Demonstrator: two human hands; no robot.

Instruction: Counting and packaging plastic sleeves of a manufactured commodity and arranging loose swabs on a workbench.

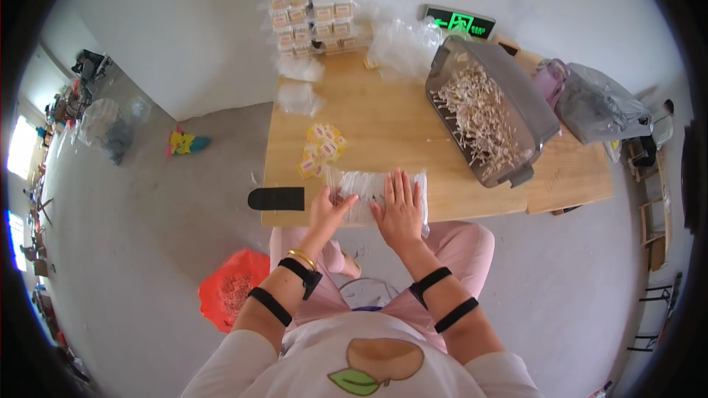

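A clear plastic bag point(361, 186) with white contents lies at the table's near edge, in front of my body. My left hand point(328, 211) grips its left end, thumb across the top. Flat on the bag's right part rests my right hand point(400, 214), fingers stretched out and pointing away from me. Just beyond the bag's left end, several yellow-and-white printed cards point(322, 149) are spread on the wooden table point(383, 125). What exactly fills the bag is hard to make out under my hands.
A grey bin point(529, 121) of loose cotton swabs point(479, 114) tilts at the right. Stacked small packages point(287, 11) and clear plastic bags point(402, 48) stand at the back, near a green exit sign point(461, 23). A black strip point(276, 199) overhangs the left edge. A red bag point(221, 276) is on the floor.
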